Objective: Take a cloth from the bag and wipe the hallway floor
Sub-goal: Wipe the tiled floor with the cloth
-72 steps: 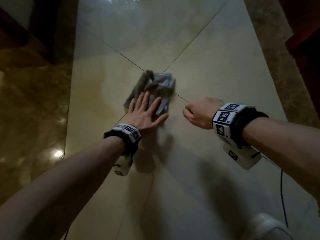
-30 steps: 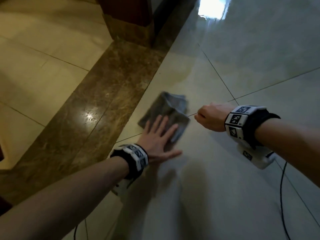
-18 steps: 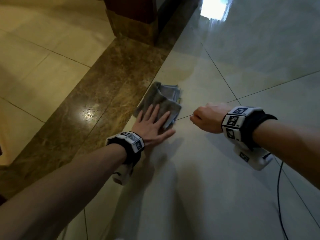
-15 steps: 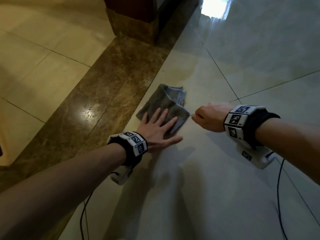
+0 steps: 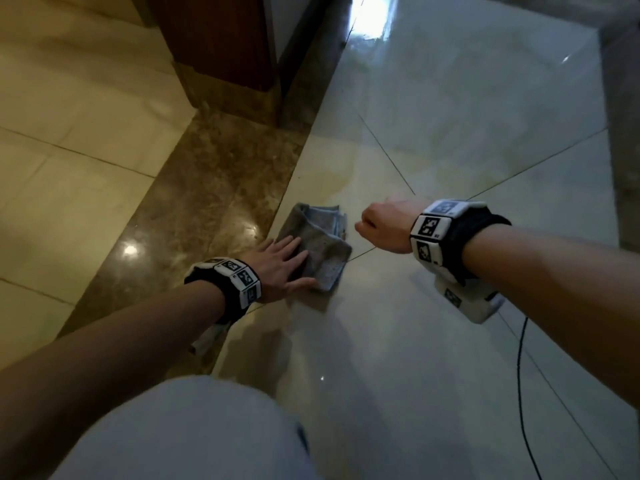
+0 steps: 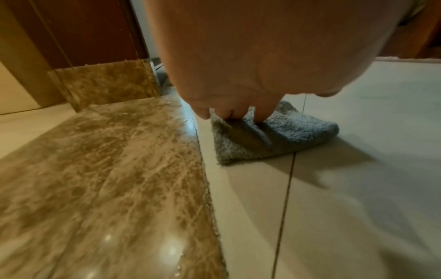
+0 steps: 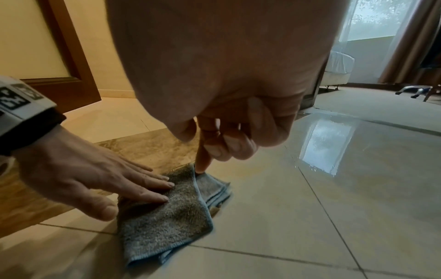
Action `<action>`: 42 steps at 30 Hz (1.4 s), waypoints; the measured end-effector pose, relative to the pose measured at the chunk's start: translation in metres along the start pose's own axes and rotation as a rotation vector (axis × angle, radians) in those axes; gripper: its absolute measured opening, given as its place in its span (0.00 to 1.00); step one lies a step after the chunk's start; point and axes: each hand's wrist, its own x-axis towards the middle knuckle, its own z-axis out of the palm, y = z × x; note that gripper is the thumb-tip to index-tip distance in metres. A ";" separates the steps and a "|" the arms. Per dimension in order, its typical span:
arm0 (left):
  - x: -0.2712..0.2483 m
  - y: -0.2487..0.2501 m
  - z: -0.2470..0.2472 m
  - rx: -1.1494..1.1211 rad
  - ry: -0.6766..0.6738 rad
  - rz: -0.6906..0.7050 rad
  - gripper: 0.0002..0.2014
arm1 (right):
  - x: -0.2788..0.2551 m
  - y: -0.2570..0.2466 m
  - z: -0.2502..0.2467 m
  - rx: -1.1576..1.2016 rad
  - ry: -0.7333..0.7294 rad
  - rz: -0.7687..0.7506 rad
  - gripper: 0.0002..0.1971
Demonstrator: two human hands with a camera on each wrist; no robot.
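The left hand (image 5: pixel 282 261) lies flat with straight fingers on the folded grey cloth (image 5: pixel 322 247). The cloth sits on the floor (image 5: pixel 433 341), right beside the brown strip (image 5: pixel 207 216). The right hand (image 5: pixel 384 225) is curled and holds nothing, just beside the cloth.

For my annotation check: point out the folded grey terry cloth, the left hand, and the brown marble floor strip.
Folded grey terry cloth (image 5: pixel 323 252): head view, bare middle of its top fold.
Left hand (image 5: pixel 278 263): head view, back of the hand, pressing the cloth.
Brown marble floor strip (image 6: pixel 102 169): left wrist view, middle of its glossy surface.
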 end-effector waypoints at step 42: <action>0.041 -0.012 -0.024 0.077 0.490 0.154 0.28 | 0.113 0.034 0.011 0.086 -0.045 -0.123 0.17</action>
